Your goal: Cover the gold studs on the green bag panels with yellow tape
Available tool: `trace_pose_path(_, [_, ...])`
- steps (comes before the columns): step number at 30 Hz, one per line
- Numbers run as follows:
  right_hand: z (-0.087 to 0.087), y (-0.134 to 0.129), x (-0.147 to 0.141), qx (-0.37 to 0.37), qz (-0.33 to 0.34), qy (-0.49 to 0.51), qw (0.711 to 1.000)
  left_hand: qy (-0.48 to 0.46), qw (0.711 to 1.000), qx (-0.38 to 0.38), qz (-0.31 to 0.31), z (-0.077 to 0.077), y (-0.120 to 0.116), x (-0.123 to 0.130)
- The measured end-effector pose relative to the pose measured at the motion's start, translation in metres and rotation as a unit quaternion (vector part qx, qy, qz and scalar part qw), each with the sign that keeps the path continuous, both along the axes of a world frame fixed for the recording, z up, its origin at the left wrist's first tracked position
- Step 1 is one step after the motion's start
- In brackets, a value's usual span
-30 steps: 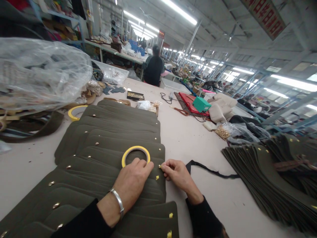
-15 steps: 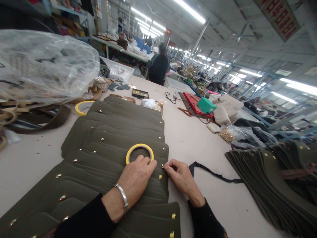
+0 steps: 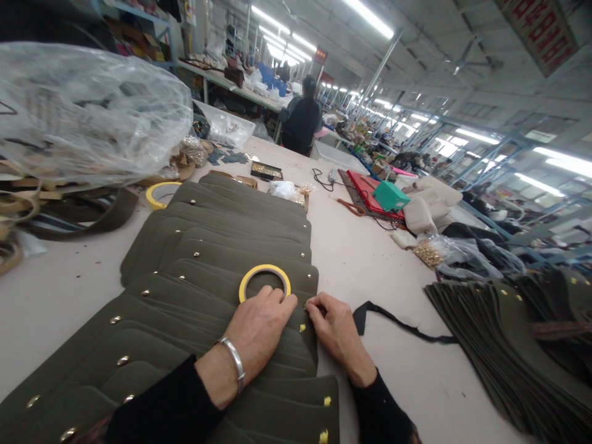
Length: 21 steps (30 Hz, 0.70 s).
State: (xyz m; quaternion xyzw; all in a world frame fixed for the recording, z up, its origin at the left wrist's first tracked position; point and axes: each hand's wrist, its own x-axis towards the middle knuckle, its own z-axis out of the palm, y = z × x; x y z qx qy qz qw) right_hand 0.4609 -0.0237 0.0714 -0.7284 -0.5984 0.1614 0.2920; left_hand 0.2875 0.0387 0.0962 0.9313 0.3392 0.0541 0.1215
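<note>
Overlapping dark olive panels (image 3: 250,240) with gold studs lie in a long row before me. My left hand (image 3: 259,330), a silver bangle at its wrist, rests on them with curled fingers over the near rim of a yellow roll of tape (image 3: 245,280). That part of the roll is hidden. At the panels' right edge, my right hand (image 3: 333,324) pinches thumb and forefinger together where a stud sits; what is between the fingertips is too small to make out. A small yellow tape piece (image 3: 302,328) sticks to the panel just below the fingertips.
A second tape roll (image 3: 160,195) lies at left, near a big clear plastic bag (image 3: 92,117). To the right are a black strip (image 3: 402,324), a stack of olive panels (image 3: 481,333) and a green box (image 3: 391,195). Farther back a person (image 3: 303,120) is seen from behind.
The view has shifted slightly. My right fingertips have closed over the gold stud that showed beside them before. My left hand stays at the tape roll.
</note>
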Motion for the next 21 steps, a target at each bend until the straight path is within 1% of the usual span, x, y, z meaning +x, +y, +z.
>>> trace_pose_path(4, [-0.001, 0.003, 0.003, -0.017, 0.002, 0.021, 1.0, -0.001, 1.0, 0.0, 0.004, -0.001, 0.0, 0.0])
trace_pose_path(8, [-0.004, -0.001, 0.014, -0.004, 0.004, 0.109, 0.994, -0.001, 1.0, -0.003, 0.006, 0.0, -0.001, -0.001])
trace_pose_path(9, [-0.003, -0.002, 0.017, 0.009, 0.008, 0.114, 0.993, -0.002, 1.0, -0.004, 0.007, 0.0, -0.001, -0.001])
trace_pose_path(11, [0.0, -0.006, 0.022, 0.047, 0.042, 0.071, 0.995, -0.004, 1.0, -0.006, 0.005, 0.0, -0.001, -0.001])
trace_pose_path(13, [0.003, -0.009, 0.023, 0.078, 0.098, -0.009, 0.992, -0.008, 1.0, -0.004, -0.003, -0.001, 0.001, -0.002])
trace_pose_path(15, [0.005, -0.009, 0.021, 0.076, 0.147, -0.071, 0.984, -0.016, 1.0, 0.008, -0.015, -0.002, 0.003, -0.002])
trace_pose_path(16, [0.006, -0.009, 0.019, 0.067, 0.159, -0.094, 0.98, -0.02, 0.999, 0.015, -0.021, -0.003, 0.004, -0.002])
trace_pose_path(18, [0.004, -0.006, 0.015, 0.041, 0.16, -0.127, 0.978, -0.029, 0.999, 0.03, -0.033, -0.005, 0.007, -0.002])
trace_pose_path(21, [0.001, 0.0, 0.009, -0.001, 0.109, -0.143, 0.984, -0.037, 0.997, 0.045, -0.047, -0.006, 0.01, -0.001])
